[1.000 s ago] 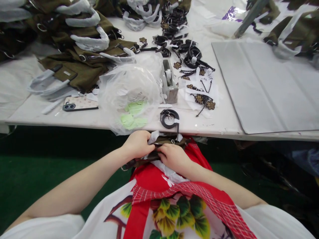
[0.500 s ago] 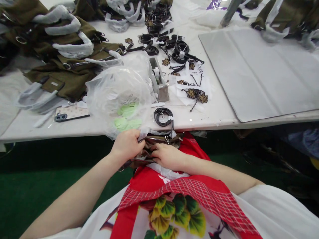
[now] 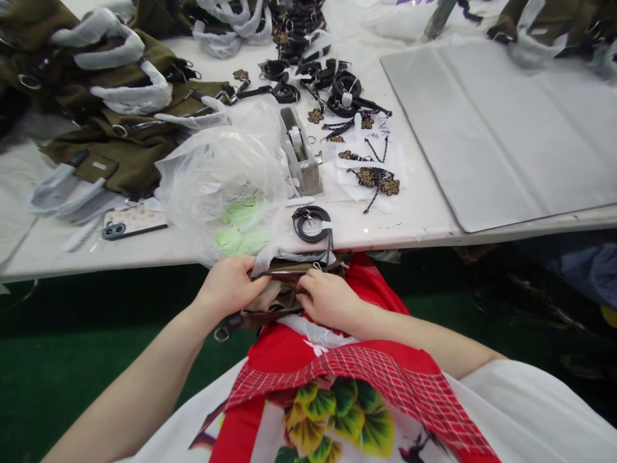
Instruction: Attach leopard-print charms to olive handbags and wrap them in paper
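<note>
An olive-brown handbag [image 3: 274, 302] with an unzipped mouth rests on my lap against the table edge, its tan lining showing. My left hand [image 3: 231, 283] is closed on the bag's left end, thumb along the zipper. Curled at the right part of the mouth, my right hand [image 3: 332, 301] pinches the bag near the zipper; its fingertips are partly hidden. A ring on a dark tab hangs from the bag's lower left. Just beyond the bag, a coiled black strap [image 3: 311, 225] lies on the table with a white band round it.
A clear plastic bag [image 3: 207, 173] with green pieces stands left of a tape dispenser [image 3: 306, 170]. Olive handbags [image 3: 120, 154] with wrapped handles are piled at left, near a phone [image 3: 135, 223]. Leopard-print charms [image 3: 376, 180] lie centre-right; a grey board [image 3: 501, 135] covers the right.
My left hand has shifted slightly left, and the bag's mouth is spread wider. My right fingers have come up out of the bag's middle toward the zipper edge.
</note>
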A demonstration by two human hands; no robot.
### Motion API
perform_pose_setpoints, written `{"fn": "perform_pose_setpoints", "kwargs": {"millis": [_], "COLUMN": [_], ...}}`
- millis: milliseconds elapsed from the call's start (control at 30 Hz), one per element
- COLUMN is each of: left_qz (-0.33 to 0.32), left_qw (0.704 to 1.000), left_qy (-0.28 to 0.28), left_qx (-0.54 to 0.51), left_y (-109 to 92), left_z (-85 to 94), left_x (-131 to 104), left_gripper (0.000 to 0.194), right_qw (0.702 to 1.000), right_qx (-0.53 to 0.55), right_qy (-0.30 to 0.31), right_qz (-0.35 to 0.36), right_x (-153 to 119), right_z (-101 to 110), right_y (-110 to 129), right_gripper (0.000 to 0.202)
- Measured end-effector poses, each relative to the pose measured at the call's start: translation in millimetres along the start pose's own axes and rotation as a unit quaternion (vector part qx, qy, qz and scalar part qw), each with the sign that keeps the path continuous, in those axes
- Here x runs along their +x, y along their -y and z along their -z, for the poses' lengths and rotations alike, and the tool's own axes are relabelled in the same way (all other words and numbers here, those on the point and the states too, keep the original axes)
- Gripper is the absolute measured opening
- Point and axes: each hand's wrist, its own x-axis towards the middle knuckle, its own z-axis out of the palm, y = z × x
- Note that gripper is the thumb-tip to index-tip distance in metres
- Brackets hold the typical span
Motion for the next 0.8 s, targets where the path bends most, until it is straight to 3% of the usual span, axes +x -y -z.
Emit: {"fn": "perform_pose_setpoints", "kwargs": {"millis": [100, 233, 300, 433, 500, 533, 700, 800], "left_qz": [0.02, 0.053, 0.077, 0.133, 0.147, 0.145, 0.091, 0.056], "left_qw": [0.998, 0.963, 0.904, 0.745, 0.715, 0.717, 0.79, 0.782], "left_qy": [0.04, 0.088, 0.126, 0.216, 0.242, 0.243, 0.193, 0.236], "left_qx": [-0.049, -0.249, -0.401, -0.616, -0.64, -0.637, -0.575, -0.575], "left_y": [-1, -2, -3, -4, -2, -1, 5, 7], "left_z": [-3.2, -12.9, -18.8, -29.2, -34.0, -36.4, -47.0, -50.5], "left_x": [0, 2, 3, 4, 6, 8, 12, 11], "left_gripper": [0.034, 0.032, 0.034, 0.035, 0.031, 0.03, 0.025, 0.024], "right_qw": [0.991, 0.988, 0.986, 0.983, 0.982, 0.981, 0.984, 0.985], "right_qx": [-0.031, -0.03, -0.009, 0.03, 0.04, 0.041, 0.051, 0.062], "right_qy": [0.032, 0.061, 0.079, 0.091, 0.1, 0.105, 0.097, 0.075], "right_qz": [-0.126, -0.14, -0.143, -0.154, -0.157, -0.158, -0.139, -0.139], "right_x": [-1, 4, 7, 11, 12, 13, 12, 10], "right_z": [5, 4, 1, -3, -5, -5, -5, -4], "right_y": [-3, -9, -11, -15, -17, -17, -18, -18], "right_gripper": [0.025, 0.029, 0.029, 0.023, 0.019, 0.018, 0.018, 0.019]}}
